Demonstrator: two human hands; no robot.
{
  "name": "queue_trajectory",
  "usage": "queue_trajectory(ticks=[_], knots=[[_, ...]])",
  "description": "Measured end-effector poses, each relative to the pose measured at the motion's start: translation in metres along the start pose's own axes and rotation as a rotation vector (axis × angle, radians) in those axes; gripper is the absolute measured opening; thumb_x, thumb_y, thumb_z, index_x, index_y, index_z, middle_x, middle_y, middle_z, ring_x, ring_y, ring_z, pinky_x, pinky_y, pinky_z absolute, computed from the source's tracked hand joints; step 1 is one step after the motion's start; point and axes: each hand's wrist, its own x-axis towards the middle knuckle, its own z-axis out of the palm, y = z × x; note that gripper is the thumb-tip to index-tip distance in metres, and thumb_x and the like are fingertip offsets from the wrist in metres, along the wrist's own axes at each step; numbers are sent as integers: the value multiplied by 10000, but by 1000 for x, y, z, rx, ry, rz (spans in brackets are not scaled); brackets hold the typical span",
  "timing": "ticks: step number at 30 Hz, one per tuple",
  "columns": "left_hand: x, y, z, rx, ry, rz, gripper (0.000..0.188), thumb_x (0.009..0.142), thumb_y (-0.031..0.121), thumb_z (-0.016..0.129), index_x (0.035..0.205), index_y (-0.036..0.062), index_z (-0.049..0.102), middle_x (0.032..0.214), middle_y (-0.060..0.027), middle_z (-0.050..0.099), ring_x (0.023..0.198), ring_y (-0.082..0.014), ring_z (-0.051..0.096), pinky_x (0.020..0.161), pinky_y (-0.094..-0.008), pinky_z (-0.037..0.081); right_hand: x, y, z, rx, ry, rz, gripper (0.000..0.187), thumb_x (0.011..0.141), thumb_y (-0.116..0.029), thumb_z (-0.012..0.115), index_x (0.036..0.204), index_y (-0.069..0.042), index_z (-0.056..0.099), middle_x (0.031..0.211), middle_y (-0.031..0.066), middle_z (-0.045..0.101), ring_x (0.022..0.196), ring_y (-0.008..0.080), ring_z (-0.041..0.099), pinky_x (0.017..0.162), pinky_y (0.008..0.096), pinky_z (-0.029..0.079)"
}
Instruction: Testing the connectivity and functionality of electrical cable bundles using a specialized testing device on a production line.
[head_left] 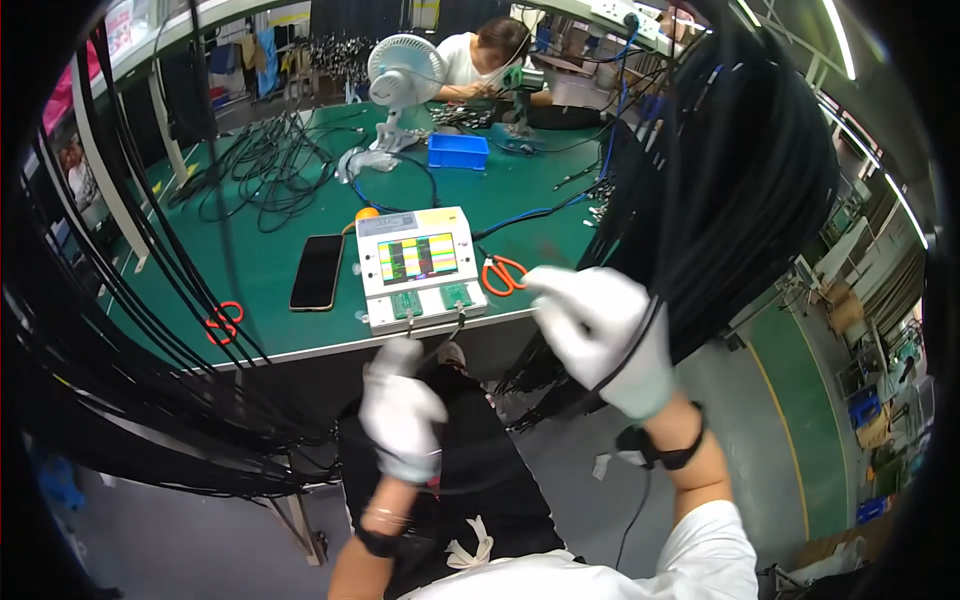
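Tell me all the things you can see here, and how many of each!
Cable tester: one, white with a colourful screen, at the table's near edge.
Phone: one, black, left of the tester.
Scissors: two, orange handles; one right of the tester, the other at the left edge.
Fan: one, white, far side.
Bin: one, blue, beside the fan.
Table: one, green.
Cables: many, black, hanging right and left.
Co-worker: one, white shirt, far end.
Left hand: white glove, holding a thin cable below the tester.
Right hand: white glove, gripping hanging cables.
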Motion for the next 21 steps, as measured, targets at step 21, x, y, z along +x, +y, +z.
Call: queue_trajectory(ticks=[21], knots=[[56,13,10,-560,-328,-657,541,1053,462,439,1248,-22,581,533,-16,452,410,-105,395,377,-249,313,148,26,-170,12,157,-339,393,1072,-249,397,1169,54,628,1105,170,684,1037,262,632,938,341,478]])
